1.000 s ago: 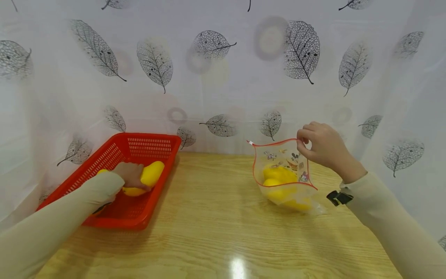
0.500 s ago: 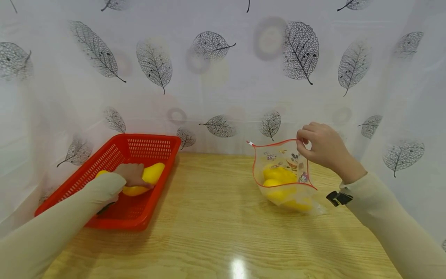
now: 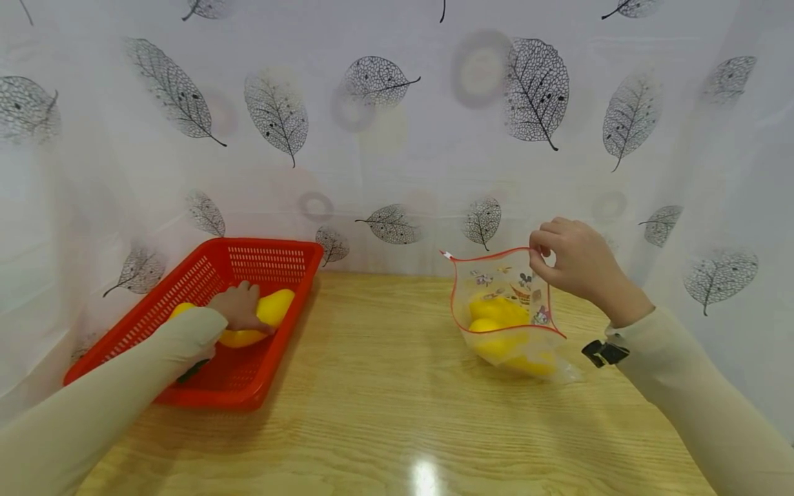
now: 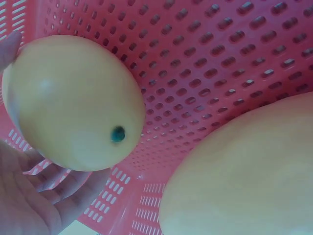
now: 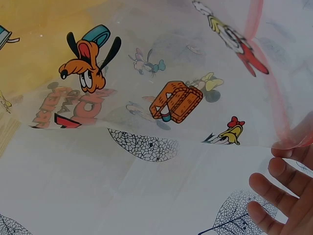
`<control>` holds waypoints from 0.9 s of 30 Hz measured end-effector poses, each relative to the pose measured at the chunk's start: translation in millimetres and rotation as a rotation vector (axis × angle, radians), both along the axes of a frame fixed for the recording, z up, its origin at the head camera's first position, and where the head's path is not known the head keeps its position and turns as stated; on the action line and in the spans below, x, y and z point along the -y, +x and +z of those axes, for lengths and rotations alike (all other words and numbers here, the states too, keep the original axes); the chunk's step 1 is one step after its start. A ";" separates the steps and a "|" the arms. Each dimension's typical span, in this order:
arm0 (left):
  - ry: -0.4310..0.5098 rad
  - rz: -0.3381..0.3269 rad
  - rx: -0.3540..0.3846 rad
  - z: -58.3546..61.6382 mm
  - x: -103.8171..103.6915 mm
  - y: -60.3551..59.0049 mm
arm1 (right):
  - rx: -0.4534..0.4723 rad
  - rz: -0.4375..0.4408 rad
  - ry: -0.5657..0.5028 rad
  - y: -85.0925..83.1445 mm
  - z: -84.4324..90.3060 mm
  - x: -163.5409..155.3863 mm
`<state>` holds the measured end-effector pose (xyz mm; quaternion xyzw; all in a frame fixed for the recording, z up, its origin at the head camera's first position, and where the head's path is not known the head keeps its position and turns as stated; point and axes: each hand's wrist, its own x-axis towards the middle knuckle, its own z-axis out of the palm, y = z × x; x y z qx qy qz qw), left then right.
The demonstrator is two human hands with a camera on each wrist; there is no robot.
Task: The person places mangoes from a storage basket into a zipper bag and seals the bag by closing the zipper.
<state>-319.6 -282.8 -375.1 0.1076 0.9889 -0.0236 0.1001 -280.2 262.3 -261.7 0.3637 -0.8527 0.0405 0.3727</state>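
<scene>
My left hand [image 3: 240, 308] reaches into a red perforated basket [image 3: 267, 243] at the table's left and grips a yellow mango [image 3: 271, 308]. In the left wrist view the fingers [image 4: 63, 192] curl under that mango [image 4: 73, 103], and a second mango [image 4: 244, 171] lies beside it on the basket floor [image 4: 220, 58]. My right hand [image 3: 558, 256] pinches the red-edged rim of a clear cartoon-printed bag [image 3: 504, 275] and holds its mouth open. Yellow mangoes [image 3: 496, 313] sit inside the bag. Up close, the right wrist view shows the bag's film [image 5: 146, 98] and my fingertips [image 5: 279, 192].
The wooden table [image 3: 384, 386] stretches between basket and bag. A white curtain with leaf prints [image 3: 397, 138] hangs close behind and around both sides. A black strap [image 3: 604, 353] sits on my right wrist.
My left hand has shifted slightly on the mango in the basket. The right hand and the bag have stayed where they were.
</scene>
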 end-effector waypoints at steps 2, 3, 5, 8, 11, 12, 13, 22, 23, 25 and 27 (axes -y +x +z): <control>0.004 -0.002 0.006 2.5 -2.6 2.5 | -0.001 0.002 0.002 -0.3 0.3 -0.1; 0.008 -0.001 0.009 3.7 -3.8 3.5 | -0.002 0.002 0.003 -0.4 0.4 -0.1; 0.013 -0.001 0.016 6.3 -6.5 5.9 | -0.003 0.005 0.004 -0.5 0.6 0.0; 0.021 -0.006 0.027 8.8 -9.2 8.4 | -0.005 0.006 0.002 -0.4 0.7 0.1; 0.019 -0.009 0.044 8.5 -9.9 8.7 | -0.006 0.006 0.002 -0.4 0.5 0.2; 0.016 -0.009 0.051 8.1 -9.7 8.7 | -0.005 0.005 0.002 -0.4 0.4 0.2; 0.014 -0.006 0.058 7.7 -9.4 8.0 | -0.005 0.005 0.003 -0.3 0.4 0.2; 0.045 0.036 0.143 9.0 -7.2 5.8 | -0.002 0.000 -0.001 0.5 0.8 0.1; 0.053 0.040 0.153 9.5 -7.2 5.5 | -0.002 0.001 -0.001 0.5 0.9 0.1; 0.064 0.047 0.166 10.0 -7.4 5.0 | -0.001 0.001 -0.002 0.5 1.1 0.2; 0.068 0.047 0.171 9.9 -7.0 4.4 | 0.000 0.000 -0.001 0.4 1.3 0.1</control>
